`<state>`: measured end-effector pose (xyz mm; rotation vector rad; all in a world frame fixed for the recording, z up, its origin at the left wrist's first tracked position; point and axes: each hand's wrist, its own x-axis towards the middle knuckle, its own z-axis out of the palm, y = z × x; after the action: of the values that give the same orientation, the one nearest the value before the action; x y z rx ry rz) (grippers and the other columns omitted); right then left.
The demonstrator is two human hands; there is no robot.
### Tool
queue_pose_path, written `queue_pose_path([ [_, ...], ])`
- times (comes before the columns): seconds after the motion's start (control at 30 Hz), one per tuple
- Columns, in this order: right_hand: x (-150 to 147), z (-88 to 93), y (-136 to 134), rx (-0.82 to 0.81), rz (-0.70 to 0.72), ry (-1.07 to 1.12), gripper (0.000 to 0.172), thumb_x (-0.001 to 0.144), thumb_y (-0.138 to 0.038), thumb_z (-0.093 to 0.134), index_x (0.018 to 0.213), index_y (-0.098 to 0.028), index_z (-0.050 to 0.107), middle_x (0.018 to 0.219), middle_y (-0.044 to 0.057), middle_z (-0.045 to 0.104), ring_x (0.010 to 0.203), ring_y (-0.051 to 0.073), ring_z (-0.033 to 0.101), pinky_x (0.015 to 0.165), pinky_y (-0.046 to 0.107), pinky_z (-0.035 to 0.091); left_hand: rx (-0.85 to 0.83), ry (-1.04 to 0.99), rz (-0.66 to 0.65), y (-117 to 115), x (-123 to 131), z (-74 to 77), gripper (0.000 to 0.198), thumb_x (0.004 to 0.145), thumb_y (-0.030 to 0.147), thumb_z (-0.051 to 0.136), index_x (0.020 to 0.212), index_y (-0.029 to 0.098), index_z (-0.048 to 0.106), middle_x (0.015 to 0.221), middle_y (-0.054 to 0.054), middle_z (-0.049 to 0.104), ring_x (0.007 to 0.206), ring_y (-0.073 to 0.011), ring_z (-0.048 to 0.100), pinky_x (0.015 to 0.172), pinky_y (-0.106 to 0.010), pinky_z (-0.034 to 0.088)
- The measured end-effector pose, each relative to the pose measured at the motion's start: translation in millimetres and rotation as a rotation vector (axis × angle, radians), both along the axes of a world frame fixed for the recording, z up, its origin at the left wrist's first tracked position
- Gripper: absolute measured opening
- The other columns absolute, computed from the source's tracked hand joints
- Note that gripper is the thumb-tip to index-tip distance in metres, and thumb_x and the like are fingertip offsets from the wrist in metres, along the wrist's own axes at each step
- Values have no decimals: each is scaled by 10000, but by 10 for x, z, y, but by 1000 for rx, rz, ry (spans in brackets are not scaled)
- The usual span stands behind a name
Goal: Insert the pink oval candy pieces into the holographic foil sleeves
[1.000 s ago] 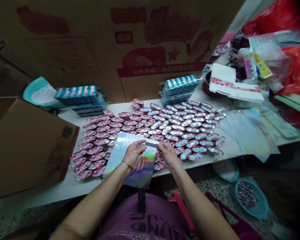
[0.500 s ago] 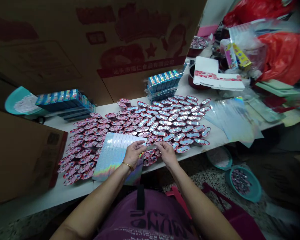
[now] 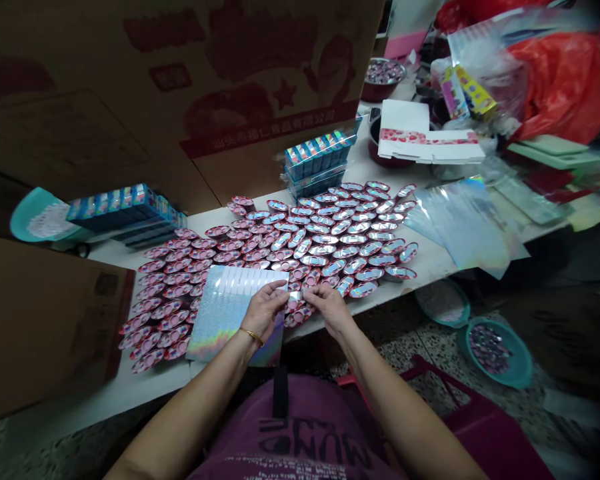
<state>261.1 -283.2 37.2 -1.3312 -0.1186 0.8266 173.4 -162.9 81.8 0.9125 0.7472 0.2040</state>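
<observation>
The left hand point(image 3: 265, 308) and the right hand point(image 3: 325, 303) meet over the near edge of the white table point(image 3: 140, 383). Both are almost closed. On each one the thumb and forefinger pinch one end of a small silver holographic strip point(image 3: 295, 297), and the other fingers are curled in. The strip is stretched between the two hands, just above the table edge. It is too small to tell whether it is still joined to the sheet beside it.

Under the left hand lies a rectangular shiny holographic sheet point(image 3: 220, 313). Its far edge carries a row of pale tabs and its near edge hangs a little over the table edge. The left wrist wears a thin gold bracelet point(image 3: 253, 335).

Around and beyond the hands the table is covered with small oval cups with pink and silver foil lids point(image 3: 330, 233), laid in close rows from left to right. Two stacks of blue printed boxes stand behind them: one far left point(image 3: 125, 203), one in the far middle point(image 3: 315, 160).

A large brown cardboard carton with red print point(image 3: 180, 80) rises behind them. To the right lies a loose pile of clear holographic bags point(image 3: 465, 230) — and on the floor below it, a teal plastic basin point(image 3: 500, 347).
</observation>
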Motion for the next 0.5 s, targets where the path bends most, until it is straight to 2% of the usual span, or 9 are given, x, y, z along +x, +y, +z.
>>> queue_pose_path([
  [0.1,0,-16,-4,-2,-5,50,289,557,-404,708,627,-156,577,498,-47,526,456,73,451,468,209,370,34,11,33,23,-23,-26,481,494,215,766,922,116,568,560,51,555,501,-31,493,533,-153,377],
  [0.2,3,-9,-5,-1,-95,101,322,586,-449,675,716,-165,599,619,-26,581,511,78,484,460,198,362,53,12,31,45,-47,-59,468,503,219,760,920,117,572,572,53,547,519,-29,491,549,-151,377],
  [0.3,-34,0,19,39,-24,151,376,601,-457,660,842,-171,620,731,-2,615,561,87,516,481,206,377,53,8,4,58,-71,-77,459,514,223,753,926,121,580,610,47,543,543,-29,494,551,-150,373],
  [0.4,-104,-42,25,26,84,139,332,561,-387,702,781,-150,623,602,-19,591,491,74,486,487,207,360,58,24,-22,58,-118,-102,445,516,222,747,920,125,589,622,47,535,540,-27,485,538,-148,363],
  [0.5,-197,-154,-54,-10,92,126,263,562,-356,701,683,-148,594,519,-42,548,451,57,441,477,195,324,97,73,-55,16,-220,-213,430,511,221,744,901,123,592,638,37,552,547,-39,499,544,-159,371],
])
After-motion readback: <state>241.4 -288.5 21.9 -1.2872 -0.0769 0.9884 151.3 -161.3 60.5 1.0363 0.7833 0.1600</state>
